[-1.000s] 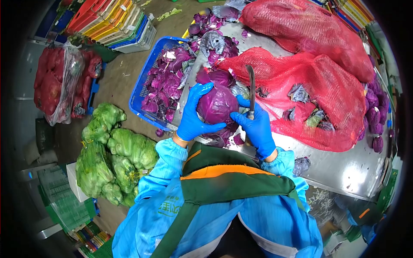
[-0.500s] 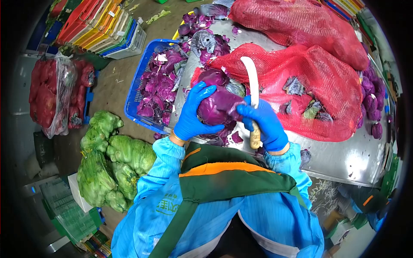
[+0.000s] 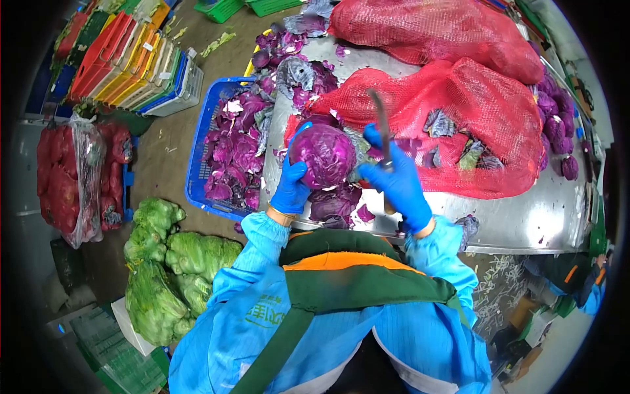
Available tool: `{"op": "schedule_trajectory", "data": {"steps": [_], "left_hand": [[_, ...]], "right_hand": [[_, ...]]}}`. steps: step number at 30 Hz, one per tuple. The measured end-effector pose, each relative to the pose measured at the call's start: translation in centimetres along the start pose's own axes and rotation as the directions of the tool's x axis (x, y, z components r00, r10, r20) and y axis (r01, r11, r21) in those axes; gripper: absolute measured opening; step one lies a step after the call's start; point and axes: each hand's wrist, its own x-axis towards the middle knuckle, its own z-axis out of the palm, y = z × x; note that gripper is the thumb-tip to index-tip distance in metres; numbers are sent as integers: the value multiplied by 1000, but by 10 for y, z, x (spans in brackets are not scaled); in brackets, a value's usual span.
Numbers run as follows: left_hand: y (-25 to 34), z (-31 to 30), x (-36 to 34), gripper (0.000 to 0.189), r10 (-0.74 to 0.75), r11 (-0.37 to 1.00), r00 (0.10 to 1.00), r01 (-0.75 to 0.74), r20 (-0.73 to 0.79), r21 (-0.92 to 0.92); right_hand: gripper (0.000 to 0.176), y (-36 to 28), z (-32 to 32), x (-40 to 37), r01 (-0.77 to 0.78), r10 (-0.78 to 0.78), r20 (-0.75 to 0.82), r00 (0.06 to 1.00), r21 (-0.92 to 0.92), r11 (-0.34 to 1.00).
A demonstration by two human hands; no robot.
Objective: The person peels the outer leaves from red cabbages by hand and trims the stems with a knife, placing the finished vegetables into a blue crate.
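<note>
A round purple cabbage (image 3: 322, 156) rests in my left hand (image 3: 291, 186), whose blue-gloved fingers wrap its left side. My right hand (image 3: 398, 182), also gloved in blue, grips a knife (image 3: 380, 118) with its blade pointing up, just right of the cabbage. The thumb and index finger of that hand stand apart from the cabbage. Loose purple leaves (image 3: 333, 205) lie below the cabbage on the metal table (image 3: 505, 223). Behind the knife spreads a red mesh bag (image 3: 466, 98) with a few leaves on it.
A blue basket (image 3: 194, 172) of purple leaves stands left of the table. Another full red mesh bag (image 3: 433, 29) lies at the back, with purple cabbages (image 3: 558, 128) at the right. Bagged green vegetables (image 3: 154, 295) and stacked crates (image 3: 131, 59) are on the floor. Part of another person (image 3: 592, 292) shows at far right.
My right hand has moved off the cabbage, and the knife blade has turned, now looking dark and narrow. The cabbage has turned in my left hand. The whole view has shifted slightly.
</note>
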Motion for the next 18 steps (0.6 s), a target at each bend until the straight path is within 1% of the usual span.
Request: {"op": "schedule_trajectory", "data": {"steps": [2,3,4,6,7,8,10,11,12,13,14,15,16,18], "left_hand": [[3,3,6,93,45,991,999,-42,-23,123],[1,5,8,94,80,986,997,-79,0,148],[0,4,8,94,64,988,998,-64,3,138],[-4,2,13,97,139,944,990,-142,31,296],[-9,-9,18,99,171,904,984,-178,55,389],[-7,-4,17,99,161,910,985,-172,61,378],[-1,3,16,100,251,796,961,-275,121,539],[3,2,16,102,276,729,949,-309,151,611],[8,1,16,102,282,731,947,-315,153,605],[12,1,17,104,328,658,922,-381,208,650],[18,2,15,105,370,577,892,-440,260,688],[27,1,14,109,406,461,859,-487,312,742],[35,4,11,109,423,455,852,-493,307,741],[50,8,9,109,426,311,794,-578,434,754]], "right_hand": [[76,2,24,-5,176,-176,-4,984,-74,982],[70,-2,31,-7,227,-241,-21,970,-267,937],[70,-1,35,-8,213,-231,-35,972,-276,937],[62,2,39,-8,123,-181,-193,964,-278,953],[50,-2,42,-11,24,-68,-253,965,-173,985],[50,3,42,-13,18,-67,-265,962,-182,983],[41,18,42,-16,42,-117,-334,935,-224,974],[33,17,43,-19,19,-95,-361,928,-208,978],[33,19,44,-20,23,-101,-360,928,-216,976],[31,23,44,-20,-27,13,-379,925,-32,999],[28,27,42,-20,-80,132,-373,919,153,985],[24,28,36,-18,-145,211,-269,940,246,958],[24,31,39,-16,-142,202,-256,945,236,961],[21,32,51,-11,-19,138,-264,955,409,912]]}}
